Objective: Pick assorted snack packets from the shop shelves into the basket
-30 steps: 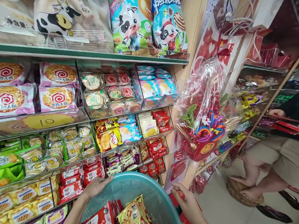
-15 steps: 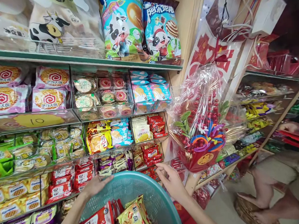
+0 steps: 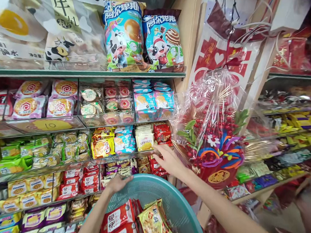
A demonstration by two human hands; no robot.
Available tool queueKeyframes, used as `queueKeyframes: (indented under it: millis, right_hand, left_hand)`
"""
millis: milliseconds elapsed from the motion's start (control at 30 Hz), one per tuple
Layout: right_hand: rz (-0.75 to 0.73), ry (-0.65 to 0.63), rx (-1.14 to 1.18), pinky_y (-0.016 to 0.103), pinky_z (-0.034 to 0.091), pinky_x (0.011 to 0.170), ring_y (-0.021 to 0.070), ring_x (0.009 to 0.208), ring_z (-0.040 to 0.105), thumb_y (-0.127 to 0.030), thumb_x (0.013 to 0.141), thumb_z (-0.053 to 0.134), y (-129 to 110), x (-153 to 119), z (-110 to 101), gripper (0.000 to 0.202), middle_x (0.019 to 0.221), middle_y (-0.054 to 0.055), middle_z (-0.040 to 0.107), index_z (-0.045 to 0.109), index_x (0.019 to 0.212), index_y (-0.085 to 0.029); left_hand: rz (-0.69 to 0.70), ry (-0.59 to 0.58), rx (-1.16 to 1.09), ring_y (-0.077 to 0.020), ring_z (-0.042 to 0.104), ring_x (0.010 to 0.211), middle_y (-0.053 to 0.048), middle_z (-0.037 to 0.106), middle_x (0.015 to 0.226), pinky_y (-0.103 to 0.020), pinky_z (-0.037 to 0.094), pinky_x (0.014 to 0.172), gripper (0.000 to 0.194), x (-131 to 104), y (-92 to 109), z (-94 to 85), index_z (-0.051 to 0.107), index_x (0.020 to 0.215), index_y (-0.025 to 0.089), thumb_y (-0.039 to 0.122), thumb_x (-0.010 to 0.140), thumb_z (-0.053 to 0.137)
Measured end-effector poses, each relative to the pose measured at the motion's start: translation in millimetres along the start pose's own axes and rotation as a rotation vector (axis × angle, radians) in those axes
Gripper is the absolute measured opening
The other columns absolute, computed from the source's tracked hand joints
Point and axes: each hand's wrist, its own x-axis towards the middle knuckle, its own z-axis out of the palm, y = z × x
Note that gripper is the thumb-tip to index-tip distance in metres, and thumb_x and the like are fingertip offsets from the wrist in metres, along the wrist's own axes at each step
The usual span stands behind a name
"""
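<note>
A teal plastic basket [image 3: 182, 197] is tilted below me, its far rim close to the shelves. My left hand [image 3: 118, 184] grips that rim on the left side. Inside lie red snack packets [image 3: 117, 220] and a gold packet [image 3: 154, 222]. My right hand [image 3: 170, 161] is raised past the rim with fingers stretched out, holding nothing. Its fingertips are in front of the shelf edge, near the white-and-yellow biscuit packs [image 3: 144, 137] and the dark red packets [image 3: 162, 134]; whether they touch anything I cannot tell. Red packets [image 3: 155, 165] on the shelf below are partly hidden by this hand.
Clear-fronted shelves hold wrapped biscuits [image 3: 28, 106] and several other snacks. Large snack bags [image 3: 124, 36] stand on the top shelf. A plastic-wrapped decorative arrangement [image 3: 213, 137] juts out just right of my right hand. More shelves [image 3: 292, 111] run along the right.
My right hand has risen from beside the basket rim toward the biscuit packs. My left hand stays on the rim. The view has shifted, and the seated person at right is mostly out of sight.
</note>
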Motion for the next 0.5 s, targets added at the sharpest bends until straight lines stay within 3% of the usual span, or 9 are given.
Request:
queueKeyframes:
  millis: [133, 233, 500]
  right_hand:
    - [-0.115, -0.072, -0.162, 0.039, 0.037, 0.091, 0.022, 0.106, 0.043, -0.022, 0.081, 0.047, 0, 48, -8, 0.041, 0.115, 0.009, 0.05, 0.043, 0.121, -0.016]
    - [-0.092, -0.119, -0.246, 0.041, 0.038, 0.09, 0.0248, 0.108, 0.041, -0.026, 0.076, 0.055, 8, 70, 0, 0.05, 0.12, 0.011, 0.046, 0.04, 0.123, -0.015]
    - [-0.053, -0.076, -0.324, 0.041, 0.034, 0.091, 0.0272, 0.109, 0.038, -0.04, 0.073, 0.059, 35, 76, 26, 0.059, 0.12, 0.013, 0.043, 0.039, 0.122, -0.013]
  left_hand:
    - [-0.054, 0.001, 0.031, -0.0231, 0.059, 0.065, -0.005, 0.062, 0.059, -0.028, 0.036, 0.055, 0.063, 0, 10, 9.8, 0.052, 0.052, 0.02, 0.081, 0.054, 0.036]
    - [-0.091, -0.023, 0.017, -0.0231, 0.06, 0.068, -0.006, 0.065, 0.066, -0.028, 0.038, 0.057, 0.066, 1, 9, 15.1, 0.055, 0.057, 0.019, 0.082, 0.053, 0.036]
    - [-0.139, 0.003, 0.001, -0.025, 0.062, 0.079, -0.009, 0.068, 0.084, -0.029, 0.042, 0.064, 0.07, 5, -10, 19.4, 0.063, 0.075, 0.017, 0.08, 0.056, 0.037]
